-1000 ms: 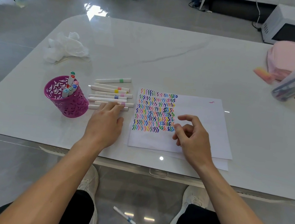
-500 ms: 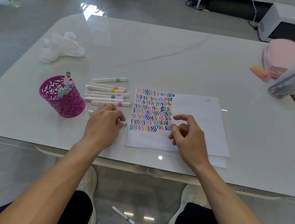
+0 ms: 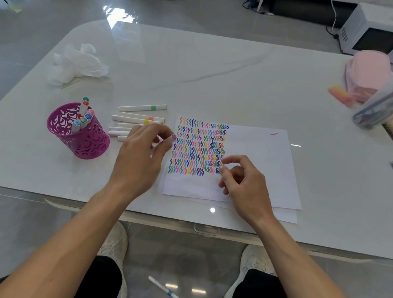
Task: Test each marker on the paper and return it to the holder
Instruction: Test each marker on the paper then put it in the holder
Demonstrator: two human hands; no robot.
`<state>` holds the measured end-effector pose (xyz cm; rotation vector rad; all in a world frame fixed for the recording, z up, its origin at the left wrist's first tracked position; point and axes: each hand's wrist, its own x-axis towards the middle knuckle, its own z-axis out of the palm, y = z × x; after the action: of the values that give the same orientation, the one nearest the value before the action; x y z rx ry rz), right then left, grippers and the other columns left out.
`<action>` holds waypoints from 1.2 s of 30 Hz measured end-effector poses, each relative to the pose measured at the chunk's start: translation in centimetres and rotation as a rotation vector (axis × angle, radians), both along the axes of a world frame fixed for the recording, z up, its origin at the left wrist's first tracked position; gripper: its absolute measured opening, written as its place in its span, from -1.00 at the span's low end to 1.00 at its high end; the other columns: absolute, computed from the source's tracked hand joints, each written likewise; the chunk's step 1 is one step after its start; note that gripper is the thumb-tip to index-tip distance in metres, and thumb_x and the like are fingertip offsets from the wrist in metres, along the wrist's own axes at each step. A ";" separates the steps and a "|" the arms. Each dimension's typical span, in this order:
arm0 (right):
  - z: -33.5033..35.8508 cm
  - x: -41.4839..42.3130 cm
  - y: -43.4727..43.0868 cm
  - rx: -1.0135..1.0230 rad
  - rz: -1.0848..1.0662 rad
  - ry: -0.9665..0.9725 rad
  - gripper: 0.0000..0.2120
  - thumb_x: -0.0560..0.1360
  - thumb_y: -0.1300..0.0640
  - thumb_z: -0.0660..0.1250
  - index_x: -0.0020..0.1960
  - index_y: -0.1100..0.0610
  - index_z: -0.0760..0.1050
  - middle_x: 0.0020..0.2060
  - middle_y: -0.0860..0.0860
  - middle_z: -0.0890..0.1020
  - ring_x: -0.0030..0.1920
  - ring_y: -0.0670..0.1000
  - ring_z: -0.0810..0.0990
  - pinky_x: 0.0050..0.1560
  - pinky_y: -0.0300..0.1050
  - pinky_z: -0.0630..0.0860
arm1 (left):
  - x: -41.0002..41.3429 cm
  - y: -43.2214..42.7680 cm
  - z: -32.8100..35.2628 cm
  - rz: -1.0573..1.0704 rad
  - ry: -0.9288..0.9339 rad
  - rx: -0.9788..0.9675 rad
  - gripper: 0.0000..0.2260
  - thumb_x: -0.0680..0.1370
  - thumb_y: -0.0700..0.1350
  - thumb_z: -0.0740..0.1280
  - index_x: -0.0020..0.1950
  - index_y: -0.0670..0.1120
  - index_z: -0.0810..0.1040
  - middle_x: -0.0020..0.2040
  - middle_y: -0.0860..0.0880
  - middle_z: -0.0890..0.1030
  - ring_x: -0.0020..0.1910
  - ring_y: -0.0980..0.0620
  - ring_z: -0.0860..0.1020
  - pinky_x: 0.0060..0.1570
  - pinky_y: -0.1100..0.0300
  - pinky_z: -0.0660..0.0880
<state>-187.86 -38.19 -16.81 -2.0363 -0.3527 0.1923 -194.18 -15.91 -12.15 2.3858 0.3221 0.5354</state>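
White table [image 3: 224,78], paper [image 3: 257,166], purple holder [image 3: 85,140], markers [image 3: 141,108]

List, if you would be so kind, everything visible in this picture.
table: one, white, fills the view
holder: one, purple, table's left
holder markers: about five, white, standing in holder
loose markers: several, white, between holder and paper
paper: stacked sheets, white with coloured squiggles, centre
wad: one, white, crumpled, far left
pen tub: one, clear, tilted, right
pouch: one, pink, far right
floor marker: one, white, below table
held marker: one, purple-capped, in left hand
left hand: pinches held marker
right hand: over paper, holds nothing
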 end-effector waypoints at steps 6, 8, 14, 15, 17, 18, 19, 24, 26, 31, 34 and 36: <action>0.4 -0.2 0.1 0.029 0.017 -0.022 -0.92 0.64 0.10 0.35 0.13 0.03 0.55 -0.35 -0.04 0.68 -0.34 -0.05 0.64 -0.16 0.03 0.66 | -0.3 -1.2 0.6 -0.023 -0.136 -0.245 -0.74 0.64 -0.10 0.32 0.29 0.18 0.52 0.00 0.13 0.58 -0.03 0.13 0.56 -0.06 0.45 0.45; 0.7 -0.4 0.2 0.047 0.032 -0.041 -0.92 0.63 0.07 0.36 0.11 0.03 0.56 -0.32 -0.06 0.68 -0.29 -0.05 0.65 -0.14 0.01 0.65 | -0.1 -1.4 0.5 -0.019 -0.138 -0.418 -0.77 0.63 -0.13 0.34 0.25 0.12 0.58 0.00 0.02 0.62 -0.01 0.04 0.62 0.02 0.28 0.56; 1.9 -1.0 0.8 0.032 0.145 -0.110 -0.61 0.50 -0.26 0.37 0.16 -0.01 0.58 -0.15 -0.14 0.68 -0.12 -0.14 0.65 -0.09 -0.21 0.58 | -0.1 -2.5 -0.1 -0.116 -0.021 -0.747 -0.85 0.56 -0.24 0.42 0.11 -0.21 0.59 -0.11 -0.15 0.71 -0.14 -0.11 0.70 -0.05 0.05 0.66; 1.9 -1.0 0.8 -0.003 0.169 -0.125 -0.55 0.47 -0.31 0.38 0.19 -0.03 0.57 -0.17 -0.15 0.68 -0.14 -0.14 0.65 -0.09 -0.22 0.58 | -0.2 -2.7 -0.2 -0.129 0.011 -0.770 -0.86 0.56 -0.23 0.42 0.09 -0.22 0.59 -0.12 -0.15 0.72 -0.15 -0.12 0.70 -0.06 0.04 0.66; 1.6 -1.0 0.8 -0.100 0.203 -0.192 -0.54 0.45 -0.31 0.42 0.21 -0.05 0.54 -0.24 -0.17 0.64 -0.24 -0.13 0.63 -0.16 -0.17 0.56 | -0.3 -3.1 -0.5 -0.150 0.089 -0.773 -0.88 0.56 -0.20 0.42 0.07 -0.21 0.59 -0.14 -0.14 0.73 -0.17 -0.11 0.71 -0.06 0.04 0.67; 1.4 -1.0 0.8 -0.140 0.211 -0.232 -0.57 0.47 -0.27 0.44 0.21 -0.04 0.54 -0.29 -0.19 0.59 -0.30 -0.13 0.58 -0.22 -0.17 0.53 | -0.3 -3.1 -0.6 -0.163 0.133 -0.763 -0.87 0.57 -0.18 0.42 0.06 -0.21 0.59 -0.14 -0.13 0.73 -0.17 -0.11 0.71 -0.07 0.03 0.67; 1.2 -1.0 0.7 -0.167 0.214 -0.271 -0.61 0.49 -0.21 0.46 0.21 -0.03 0.55 -0.32 -0.20 0.55 -0.35 -0.14 0.53 -0.26 -0.19 0.49 | -0.4 -3.2 -0.7 -0.182 0.177 -0.753 -0.87 0.57 -0.16 0.41 0.06 -0.21 0.59 -0.15 -0.12 0.73 -0.18 -0.11 0.71 -0.08 0.03 0.67; 1.0 -0.6 0.3 -0.266 0.262 -0.369 -0.82 0.58 -0.06 0.41 0.09 0.02 0.58 -0.18 -0.12 0.64 -0.32 -0.09 0.49 -0.27 -0.18 0.42 | -0.4 -2.8 -1.4 -0.252 0.333 -0.563 -0.91 0.62 -0.13 0.35 0.05 -0.08 0.64 -0.19 -0.03 0.71 -0.27 -0.01 0.65 -0.19 0.12 0.63; 0.9 -0.8 0.3 -0.343 0.299 -0.366 -0.84 0.61 -0.06 0.36 0.08 0.02 0.50 -0.22 -0.14 0.58 -0.33 -0.05 0.48 -0.27 -0.12 0.45 | -0.4 -3.0 -1.7 -0.279 0.375 -0.482 -0.89 0.62 -0.09 0.34 0.07 0.00 0.67 -0.20 0.02 0.70 -0.28 0.08 0.62 -0.23 0.23 0.57; 0.4 -1.1 0.2 -0.404 0.353 -0.372 -0.74 0.61 -0.21 0.28 0.06 -0.02 0.43 -0.40 -0.14 0.48 -0.37 0.00 0.49 -0.30 -0.06 0.45 | -0.6 -3.3 -1.9 -0.333 0.435 -0.336 -0.87 0.61 0.03 0.36 -0.02 0.07 0.70 -0.24 0.11 0.67 -0.32 0.17 0.59 -0.28 0.35 0.49; 0.3 -1.0 0.2 -0.436 0.350 -0.443 -0.73 0.62 -0.25 0.27 0.03 -0.05 0.50 -0.43 -0.17 0.40 -0.36 0.03 0.54 -0.32 -0.05 0.47 | -0.6 -3.4 -1.8 -0.323 0.442 -0.329 -0.85 0.61 0.04 0.35 -0.06 0.06 0.70 -0.33 0.12 0.64 -0.39 0.19 0.55 -0.31 0.34 0.48; 0.2 -1.0 0.3 -0.462 0.357 -0.463 -0.69 0.62 -0.27 0.19 0.00 -0.07 0.54 -0.35 -0.13 0.57 -0.30 0.03 0.61 -0.31 -0.03 0.50 | -0.5 -3.3 -1.7 -0.320 0.444 -0.326 -0.83 0.61 0.04 0.34 -0.07 0.04 0.71 -0.32 0.07 0.66 -0.38 0.16 0.57 -0.29 0.28 0.53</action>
<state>-188.84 -37.90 -16.63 -2.4526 -1.0439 0.0134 -194.70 -19.21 -13.87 2.1553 0.1929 -0.1880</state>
